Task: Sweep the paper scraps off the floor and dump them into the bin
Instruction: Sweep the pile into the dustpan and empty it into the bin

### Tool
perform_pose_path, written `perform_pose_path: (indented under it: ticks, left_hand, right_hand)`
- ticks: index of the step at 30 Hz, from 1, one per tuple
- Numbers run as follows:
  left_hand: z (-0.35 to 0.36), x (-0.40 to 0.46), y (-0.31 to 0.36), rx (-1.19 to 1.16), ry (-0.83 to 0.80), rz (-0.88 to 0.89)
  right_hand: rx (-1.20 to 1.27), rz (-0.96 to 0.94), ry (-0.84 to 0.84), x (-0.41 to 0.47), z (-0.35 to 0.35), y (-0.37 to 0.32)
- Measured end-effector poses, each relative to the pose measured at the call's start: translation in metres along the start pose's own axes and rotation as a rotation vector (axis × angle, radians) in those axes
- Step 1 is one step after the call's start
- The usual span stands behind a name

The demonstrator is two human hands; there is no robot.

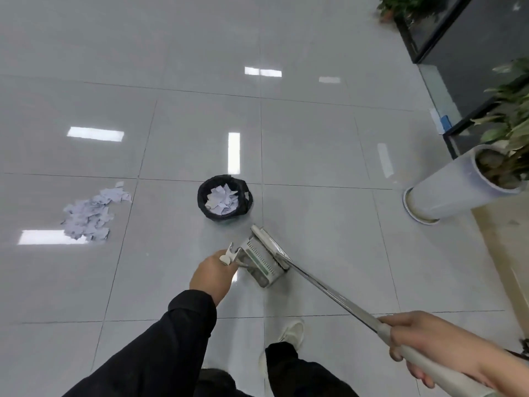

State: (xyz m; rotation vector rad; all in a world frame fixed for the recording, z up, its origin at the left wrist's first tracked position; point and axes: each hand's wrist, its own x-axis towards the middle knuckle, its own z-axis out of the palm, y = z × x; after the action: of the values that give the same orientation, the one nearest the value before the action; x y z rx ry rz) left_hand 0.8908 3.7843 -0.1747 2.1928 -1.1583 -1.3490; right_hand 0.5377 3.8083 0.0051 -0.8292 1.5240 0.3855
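my left hand [213, 272] grips the dustpan [262, 262] handle, my right hand [423, 343] the stiff broom [329, 290] pole. the paper scraps [91, 213] lie heaped on the floor [315, 144] left of the bin [224, 197]; they look light and flighty, so sweep gently.

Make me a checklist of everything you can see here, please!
Surface: shiny grey tiled floor, lamp glare on it.
Job's things: paper pile lies left of the bin; the black-bagged bin already holds scraps. Dustpan and broom sit near the bin.
Clutter: nothing seen.
Hands: left hand grips the dustpan handle; right hand grips the broom handle.
Cables: nothing seen.
Surroundings: potted plant at right, dark glass partition behind.
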Motion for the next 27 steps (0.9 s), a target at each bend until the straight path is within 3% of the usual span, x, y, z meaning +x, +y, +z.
perform_pose_path:
  ticks: [1,3,4,6,10,15,22,27]
  left_hand:
    - [0.007,0.000,0.004,-0.002,-0.012,0.012]
    - [-0.054,-0.020,-0.039,-0.014,-0.001,-0.032]
    - [-0.046,-0.024,-0.037,-0.005,-0.010,-0.026]
    - [-0.108,-0.043,-0.087,-0.038,0.043,-0.091]
    - [-0.164,-0.053,-0.134,-0.100,0.090,-0.143]
    - [-0.267,-0.075,-0.222,-0.204,0.291,-0.282]
    - [-0.358,-0.064,-0.290,-0.282,0.475,-0.407]
    - [-0.425,-0.037,-0.331,-0.274,0.548,-0.482]
  right_hand:
    - [0.008,0.016,0.005,-0.006,0.000,0.002]
    - [-0.084,-0.012,-0.034,0.000,0.047,-0.040]
    - [-0.072,0.007,-0.025,-0.010,0.049,-0.041]
    - [-0.167,-0.039,-0.077,0.001,0.104,-0.093]
    - [-0.195,-0.058,-0.094,0.003,0.163,-0.155]
    - [-0.236,-0.076,-0.186,0.039,0.250,-0.249]
    - [-0.047,-0.128,-0.193,0.068,0.293,-0.343]
    - [-0.070,-0.099,-0.210,0.102,0.304,-0.413]
